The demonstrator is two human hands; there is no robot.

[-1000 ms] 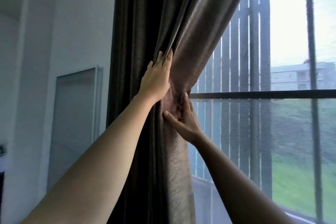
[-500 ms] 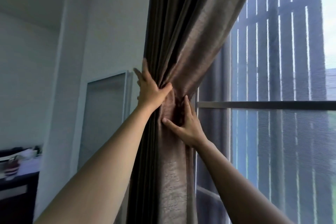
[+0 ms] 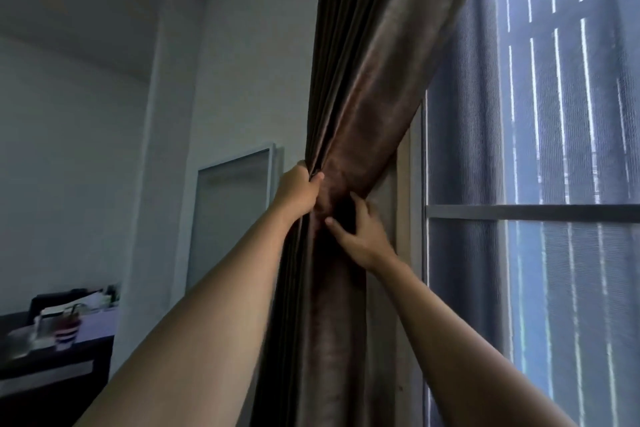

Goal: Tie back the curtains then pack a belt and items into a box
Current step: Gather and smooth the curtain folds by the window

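Window bkgd | left hand grips curtain | right hand spread, touching it

No legible text, label, brand, number or sign anywhere. Clutter on desk too blurred and small to read.
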